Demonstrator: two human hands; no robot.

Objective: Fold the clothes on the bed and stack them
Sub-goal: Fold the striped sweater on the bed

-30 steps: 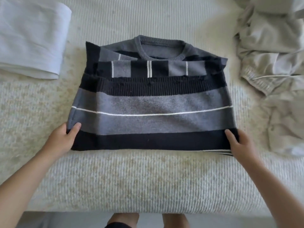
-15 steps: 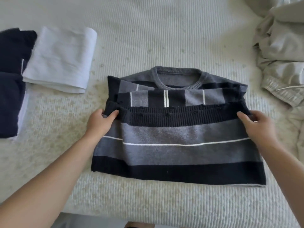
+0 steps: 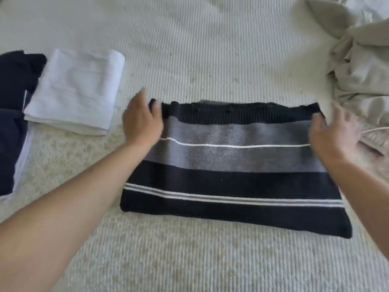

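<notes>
Now the striped sweater lies folded into a wide flat rectangle in the middle of the bed, its black ribbed hem along the far edge and a dark band with thin white lines along the near edge. At the far left corner, the left hand rests on the sweater with its thumb curled over the ribbed hem; whether it actually pinches the knit I cannot tell. At the far right corner, the right hand is blurred, its fingers spread and fairly straight, gripping nothing that shows, the palm over the sweater's right edge. To the left of the sweater, apart from it, sits a folded white garment, and just beyond that, at the left edge, a folded dark garment. A heap of crumpled beige clothes lies at the far right.
</notes>
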